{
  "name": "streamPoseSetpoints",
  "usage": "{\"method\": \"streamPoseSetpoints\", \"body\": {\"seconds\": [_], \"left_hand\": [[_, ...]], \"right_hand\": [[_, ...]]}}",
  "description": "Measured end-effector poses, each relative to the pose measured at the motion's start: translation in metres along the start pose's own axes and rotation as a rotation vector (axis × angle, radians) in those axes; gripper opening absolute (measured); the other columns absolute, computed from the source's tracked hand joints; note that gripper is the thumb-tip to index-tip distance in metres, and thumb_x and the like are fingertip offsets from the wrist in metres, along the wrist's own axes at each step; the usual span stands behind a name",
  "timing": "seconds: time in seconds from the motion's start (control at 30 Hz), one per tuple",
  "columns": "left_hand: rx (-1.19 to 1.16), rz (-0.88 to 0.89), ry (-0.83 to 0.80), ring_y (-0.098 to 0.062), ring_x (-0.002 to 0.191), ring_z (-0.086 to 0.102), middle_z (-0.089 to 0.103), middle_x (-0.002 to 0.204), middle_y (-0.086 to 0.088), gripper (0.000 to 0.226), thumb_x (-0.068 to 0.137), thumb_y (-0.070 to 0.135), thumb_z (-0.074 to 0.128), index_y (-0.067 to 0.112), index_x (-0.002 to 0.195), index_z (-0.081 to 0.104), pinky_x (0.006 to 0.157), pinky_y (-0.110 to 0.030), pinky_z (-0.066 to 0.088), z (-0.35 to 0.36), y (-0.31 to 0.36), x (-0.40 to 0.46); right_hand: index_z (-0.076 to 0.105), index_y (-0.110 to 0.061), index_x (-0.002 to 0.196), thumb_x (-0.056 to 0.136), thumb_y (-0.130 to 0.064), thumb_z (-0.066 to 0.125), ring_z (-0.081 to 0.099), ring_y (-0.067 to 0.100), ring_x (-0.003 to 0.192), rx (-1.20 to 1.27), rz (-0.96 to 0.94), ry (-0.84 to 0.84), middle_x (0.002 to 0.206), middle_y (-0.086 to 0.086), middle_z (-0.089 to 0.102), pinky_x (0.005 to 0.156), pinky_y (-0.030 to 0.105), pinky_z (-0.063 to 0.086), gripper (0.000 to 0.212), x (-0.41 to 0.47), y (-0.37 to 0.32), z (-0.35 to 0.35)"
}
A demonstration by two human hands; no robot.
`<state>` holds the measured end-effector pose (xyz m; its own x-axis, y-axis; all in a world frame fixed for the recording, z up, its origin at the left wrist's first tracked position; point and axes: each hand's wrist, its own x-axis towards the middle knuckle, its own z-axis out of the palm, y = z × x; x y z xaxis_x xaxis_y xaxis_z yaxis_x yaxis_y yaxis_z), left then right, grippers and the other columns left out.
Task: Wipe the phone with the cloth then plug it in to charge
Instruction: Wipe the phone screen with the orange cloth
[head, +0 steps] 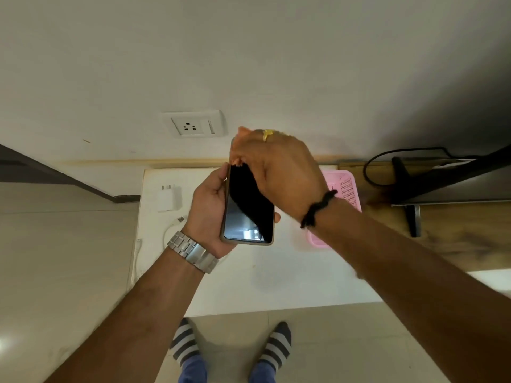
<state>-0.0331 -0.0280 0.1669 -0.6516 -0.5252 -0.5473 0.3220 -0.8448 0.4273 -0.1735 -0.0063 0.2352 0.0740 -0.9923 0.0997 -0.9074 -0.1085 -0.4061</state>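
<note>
My left hand [210,205] grips a phone [249,230] by its left edge, screen up, above the white table [276,280]. My right hand [279,172] is closed at the phone's top end, pinching a black cloth [246,186] that lies over the upper part of the dark screen. Only the lower part of the screen shows, with a pale reflection. A white charger adapter [168,199] lies on the table's left side. Its white cable [172,228] is coiled just below it, partly hidden by my left wrist.
A wall socket with a switch [193,125] sits on the wall above the table. A pink plastic basket [345,189] stands on the table's right side, behind my right wrist. A dark screen on a stand [409,189] occupies the wooden surface to the right.
</note>
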Motion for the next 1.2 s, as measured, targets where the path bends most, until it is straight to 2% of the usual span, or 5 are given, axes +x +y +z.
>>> {"method": "streamPoseSetpoints", "body": {"seconds": [0.4, 0.57, 0.7, 0.97, 1.2], "left_hand": [[0.024, 0.018, 0.001, -0.031, 0.084, 0.075, 0.079, 0.098, -0.008, 0.055, 0.105, 0.049, 0.036, 0.021, 0.097, 0.082, 0.076, -0.053, 0.062, 0.002, -0.005, -0.004], [-0.007, 0.055, 0.027, -0.022, 0.08, 0.076, 0.077, 0.084, -0.004, 0.045, 0.101, 0.04, 0.047, 0.018, 0.083, 0.082, 0.071, -0.033, 0.062, -0.002, -0.001, -0.004], [0.036, 0.019, -0.006, -0.031, 0.08, 0.075, 0.078, 0.095, -0.009, 0.053, 0.104, 0.05, 0.039, 0.021, 0.095, 0.082, 0.074, -0.053, 0.061, 0.0, -0.009, -0.001], [0.088, 0.003, -0.037, -0.036, 0.092, 0.068, 0.069, 0.123, -0.022, 0.063, 0.106, 0.051, 0.028, 0.013, 0.122, 0.075, 0.079, -0.051, 0.058, -0.002, 0.006, -0.002], [0.073, -0.006, -0.049, -0.037, 0.086, 0.071, 0.075, 0.104, -0.016, 0.056, 0.104, 0.052, 0.036, 0.018, 0.105, 0.08, 0.076, -0.054, 0.059, 0.0, -0.002, 0.004]], "right_hand": [[0.077, -0.01, 0.106, 0.09, -0.008, 0.057, 0.064, 0.027, 0.117, 0.052, 0.067, 0.04, 0.117, 0.008, 0.073, 0.096, 0.041, 0.051, 0.025, 0.01, 0.005, 0.0], [0.076, -0.019, 0.106, 0.088, -0.011, 0.065, 0.067, 0.024, 0.107, 0.025, -0.044, -0.016, 0.111, 0.0, 0.074, 0.092, 0.035, 0.055, 0.023, -0.021, -0.017, 0.012], [0.076, -0.014, 0.104, 0.09, -0.008, 0.06, 0.065, 0.023, 0.114, -0.004, 0.031, 0.052, 0.115, 0.003, 0.073, 0.092, 0.039, 0.054, 0.023, 0.009, 0.005, 0.008], [0.076, -0.006, 0.103, 0.085, 0.005, 0.063, 0.068, 0.031, 0.109, 0.005, 0.092, 0.062, 0.11, 0.01, 0.074, 0.09, 0.04, 0.056, 0.025, -0.016, 0.028, -0.006], [0.077, -0.009, 0.103, 0.087, -0.006, 0.061, 0.065, 0.028, 0.116, 0.011, 0.005, 0.024, 0.113, 0.008, 0.074, 0.095, 0.04, 0.053, 0.022, 0.011, 0.014, 0.0]]}}
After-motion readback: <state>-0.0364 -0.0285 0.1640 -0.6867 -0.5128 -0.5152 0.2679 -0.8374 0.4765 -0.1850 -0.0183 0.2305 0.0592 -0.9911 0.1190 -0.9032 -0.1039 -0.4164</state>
